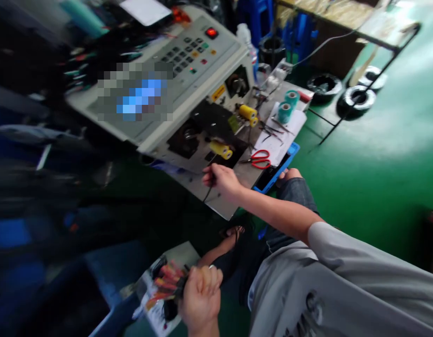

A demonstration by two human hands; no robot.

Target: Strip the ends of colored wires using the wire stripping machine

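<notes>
Our left grip (201, 291) is closed around a wire bundle (168, 278), its reddish ends fanning left, off the table's (221, 206) near corner. Our right grip (223, 180), nearer the machine (216, 52), pinches a cable (208, 192) above that corner, slanting toward the lower yellow roller (218, 149); scissors (261, 164) and tape rolls (284, 113) line the right edge.

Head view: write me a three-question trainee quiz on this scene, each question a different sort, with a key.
1. Count: how many teal rolls are on the worktable?
2. Fill in: the red-and-yellow wire bundle is in the person's ... hand.
3. True or false: the right hand holds a thin dark cable.

Key: 1, two; 2, left; 3, true.
</notes>
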